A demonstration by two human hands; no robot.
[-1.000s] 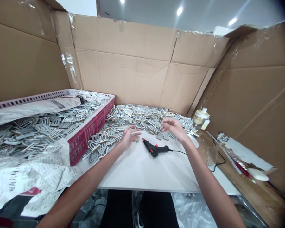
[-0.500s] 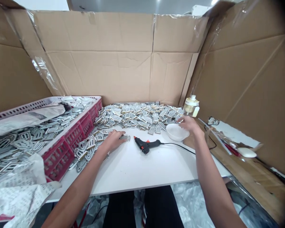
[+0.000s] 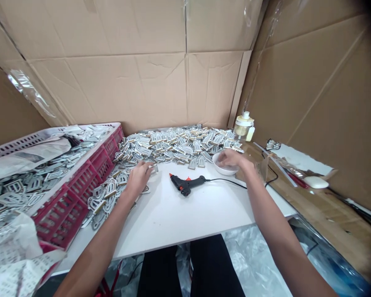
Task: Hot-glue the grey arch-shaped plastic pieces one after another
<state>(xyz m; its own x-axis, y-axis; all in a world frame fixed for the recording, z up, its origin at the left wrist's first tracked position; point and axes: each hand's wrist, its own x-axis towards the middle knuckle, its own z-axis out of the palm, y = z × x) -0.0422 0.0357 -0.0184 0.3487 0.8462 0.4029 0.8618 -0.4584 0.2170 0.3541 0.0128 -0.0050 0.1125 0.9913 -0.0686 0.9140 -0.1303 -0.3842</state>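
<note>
My left hand (image 3: 138,178) is closed on a small flat grey arched piece (image 3: 154,169), held by the fingertips just above the white table at the edge of the heap. My right hand (image 3: 231,159) reaches into a white bowl (image 3: 225,170), fingers bent together and pointing down; what they pinch, if anything, is hidden. Between the hands a black glue gun (image 3: 185,184) with an orange nozzle lies on its side on the table. Loose grey arched pieces (image 3: 179,145) are heaped behind the hands, spilling down beside my left forearm.
A pink and white plastic crate (image 3: 77,187) full of similar pieces and paper stands at the left. At the back right is a capped clear jar (image 3: 244,127). The gun's cable (image 3: 227,180) runs right. Cardboard walls (image 3: 117,90) enclose the table.
My right hand has lowered from above the bowl's rim into it. My left hand keeps the grey piece, now tilted up at the fingertips. The view has dipped and shifted slightly.
</note>
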